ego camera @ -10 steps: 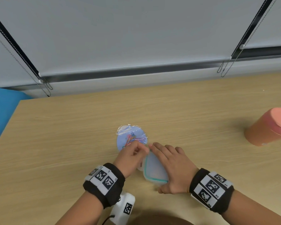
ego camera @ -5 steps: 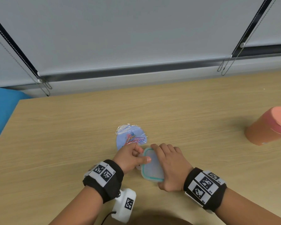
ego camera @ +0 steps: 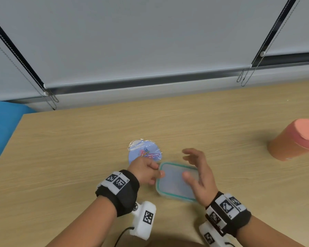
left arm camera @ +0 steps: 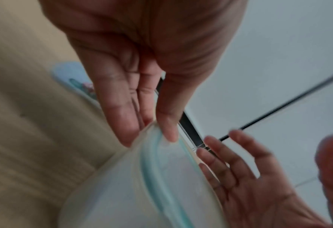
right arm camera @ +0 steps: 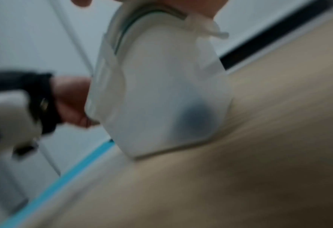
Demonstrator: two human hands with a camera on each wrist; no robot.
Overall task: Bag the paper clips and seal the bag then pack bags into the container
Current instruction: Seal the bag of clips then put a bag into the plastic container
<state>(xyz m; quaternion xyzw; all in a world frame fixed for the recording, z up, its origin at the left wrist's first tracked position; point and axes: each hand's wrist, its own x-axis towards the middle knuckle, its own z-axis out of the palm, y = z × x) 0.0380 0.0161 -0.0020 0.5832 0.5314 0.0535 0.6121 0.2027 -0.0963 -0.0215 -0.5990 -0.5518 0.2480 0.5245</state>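
Observation:
A translucent container [ego camera: 175, 184] with a teal-rimmed lid sits on the wooden table near me. My left hand [ego camera: 159, 175] pinches its left corner, thumb on the lid and fingers under the rim; the left wrist view shows this left hand [left arm camera: 157, 135] grip on the container [left arm camera: 152, 185]. My right hand [ego camera: 187, 164] hovers over the lid with fingers spread and holds nothing. A clear bag of coloured paper clips [ego camera: 146, 152] lies on a pale blue round pad just beyond my left hand. In the blurred right wrist view the container [right arm camera: 157, 92] fills the middle.
An orange cylinder with a pink cap [ego camera: 296, 139] stands at the right edge of the table [ego camera: 70, 157]. A blue surface [ego camera: 2, 125] adjoins the table's left side. Window blinds with bead chains [ego camera: 50, 98] run along the far edge.
My right hand has lifted off the lid, where it lay flat, and spread its fingers. The container has turned and its whole lid now shows. My left hand keeps its hold on the corner.

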